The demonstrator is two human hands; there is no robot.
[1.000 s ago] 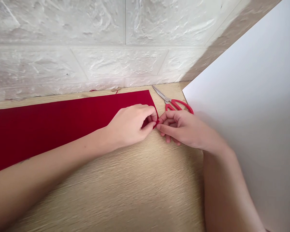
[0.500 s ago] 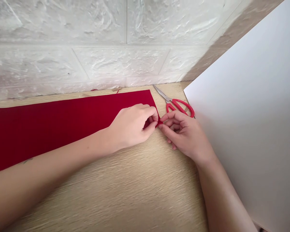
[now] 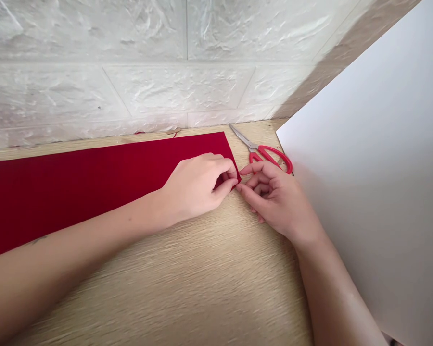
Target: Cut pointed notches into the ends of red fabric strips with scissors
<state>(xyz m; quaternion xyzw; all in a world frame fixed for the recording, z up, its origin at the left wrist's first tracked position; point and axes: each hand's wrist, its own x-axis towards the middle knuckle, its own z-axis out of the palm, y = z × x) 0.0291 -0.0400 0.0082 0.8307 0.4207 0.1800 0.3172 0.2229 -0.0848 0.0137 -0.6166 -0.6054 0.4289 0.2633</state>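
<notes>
At the wood table (image 3: pixel 202 283), two hands meet at the corner of the red felt (image 3: pixel 94 202)

The red felt lies flat on the table, close to the wall. Its right corner is where the two hands meet. The left hand (image 3: pixel 197 185) rests on the felt. Its thumb and fingers curl in and pinch the felt at the corner, so they are clamped on it. The right hand (image 3: pixel 276 199) is just beside it, over the bare wood. Its fingers are curled and a little apart, and the tips reach the same corner. I cannot tell if they hold the felt or only touch it.

Here is what just changed. The right arm has swung in, and the small red tip that stuck out between the hands is now tucked in closer to the fingers. This means the corner is now bunched up small between both hands.

The red-handled scissors (image 3: pixel 269 154) lie just past the right hand, and no hand touches them. A white board (image 3: pixel 364 168) stands to the right, and a bumpy white wall panel (image 3: pixel 130 86) runs along the back.
</notes>
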